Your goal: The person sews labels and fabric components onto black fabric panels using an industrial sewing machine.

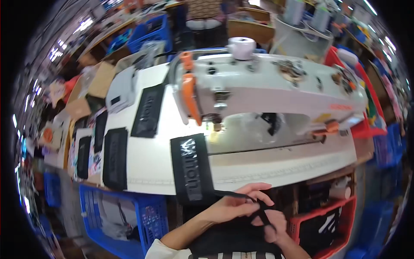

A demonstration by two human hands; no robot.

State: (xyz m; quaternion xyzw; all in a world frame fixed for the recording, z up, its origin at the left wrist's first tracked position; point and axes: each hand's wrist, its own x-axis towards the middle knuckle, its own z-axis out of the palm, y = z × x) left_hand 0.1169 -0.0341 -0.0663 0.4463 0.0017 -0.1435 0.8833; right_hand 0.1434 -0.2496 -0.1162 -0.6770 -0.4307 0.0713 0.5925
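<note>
The sewing machine (267, 84) is white, with an orange guard (189, 97) left of centre and reddish-orange lettering (340, 106) at right. Below it, the black panel (192, 168) bears dark, shiny lettering; the strap (230, 194) is black too. The tabletop (148, 166) is white. Crates are blue at lower left (125, 220) and red at lower right (351, 216). At bottom centre, 1 garment (237, 255) shows black and white bands; the sleeve (166, 251) is white.
</note>
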